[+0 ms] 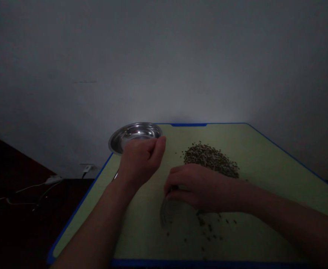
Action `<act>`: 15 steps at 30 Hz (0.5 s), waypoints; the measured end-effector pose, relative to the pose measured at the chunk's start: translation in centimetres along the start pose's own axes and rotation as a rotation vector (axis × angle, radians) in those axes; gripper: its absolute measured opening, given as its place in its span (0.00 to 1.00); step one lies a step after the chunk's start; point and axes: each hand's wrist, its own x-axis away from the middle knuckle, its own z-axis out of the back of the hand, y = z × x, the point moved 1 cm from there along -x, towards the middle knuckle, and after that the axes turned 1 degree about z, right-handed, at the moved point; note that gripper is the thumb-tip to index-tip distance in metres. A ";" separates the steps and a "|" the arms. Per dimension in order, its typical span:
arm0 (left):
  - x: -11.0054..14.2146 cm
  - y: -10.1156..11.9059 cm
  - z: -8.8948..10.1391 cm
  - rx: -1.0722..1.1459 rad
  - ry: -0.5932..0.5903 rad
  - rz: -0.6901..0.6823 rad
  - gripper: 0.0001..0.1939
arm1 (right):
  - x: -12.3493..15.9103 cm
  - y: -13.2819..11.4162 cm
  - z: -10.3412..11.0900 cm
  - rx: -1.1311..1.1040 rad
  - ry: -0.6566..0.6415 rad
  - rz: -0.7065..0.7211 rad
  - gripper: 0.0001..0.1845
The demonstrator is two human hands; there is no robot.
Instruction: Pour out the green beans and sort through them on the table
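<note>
My left hand [139,160] hovers at the near rim of a shiny steel bowl [134,135], its fingers curled in a pinch; what they hold is too small to see. My right hand [197,188] rests palm down on the pale green table [264,164], fingers bent over a second, dim metal dish [168,213] at its near edge. A heap of small dark green beans [211,158] lies just beyond my right hand. Loose beans [211,229] are scattered in front of my right wrist.
The table has a blue edge [77,213] and stands against a plain grey wall. To the left, on the dark floor, white cables and a plug [52,180] lie by a wall socket. The room is dim.
</note>
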 end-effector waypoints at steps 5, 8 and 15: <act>0.0 0.0 0.0 -0.019 -0.018 0.014 0.25 | -1.0 -1.3 -1.8 0.072 -0.070 0.014 0.10; 0.0 0.1 0.0 -0.029 -0.025 0.011 0.25 | -0.4 -1.1 -2.0 0.064 -0.094 0.010 0.11; 0.0 0.3 0.1 -0.016 -0.030 -0.009 0.25 | 2.4 -0.7 -0.8 -0.017 -0.125 -0.036 0.10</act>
